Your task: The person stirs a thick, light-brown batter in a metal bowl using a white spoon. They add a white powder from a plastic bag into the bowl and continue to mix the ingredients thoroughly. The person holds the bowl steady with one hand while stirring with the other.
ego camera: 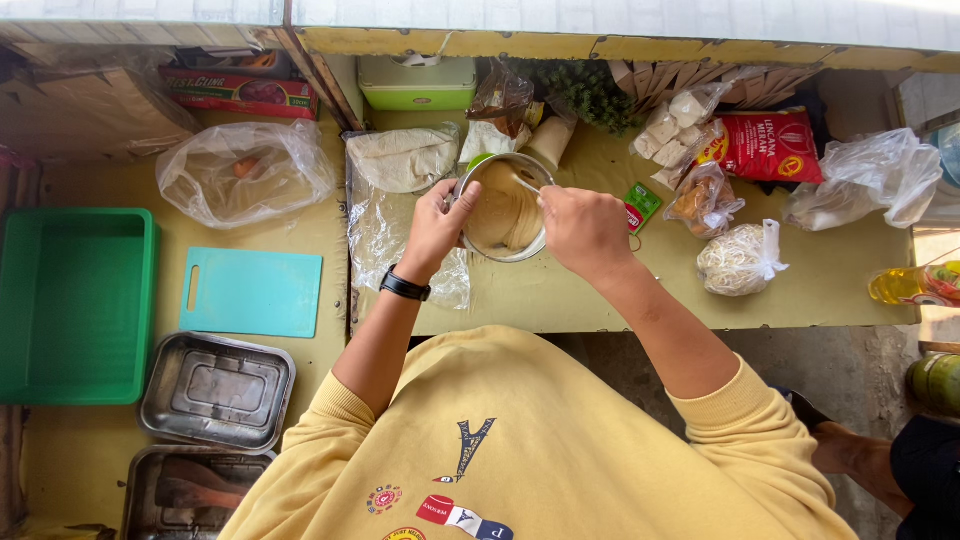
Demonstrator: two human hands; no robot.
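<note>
While the head camera looks straight down, I see my left hand curled around the rim of the metal bowl, and my right hand pinching a spoon inside it. The bowl sits on the yellow counter, right of the teal cutting board. Pale dough fills the bowl (smooth, so mixing seems well along, I judge). One bowl, one green tub, two metal trays left of the bowl.

A makeshift food-prep counter: bagged noodles, cutting board, metal trays and oil bottle on a worn yellow table.
</note>
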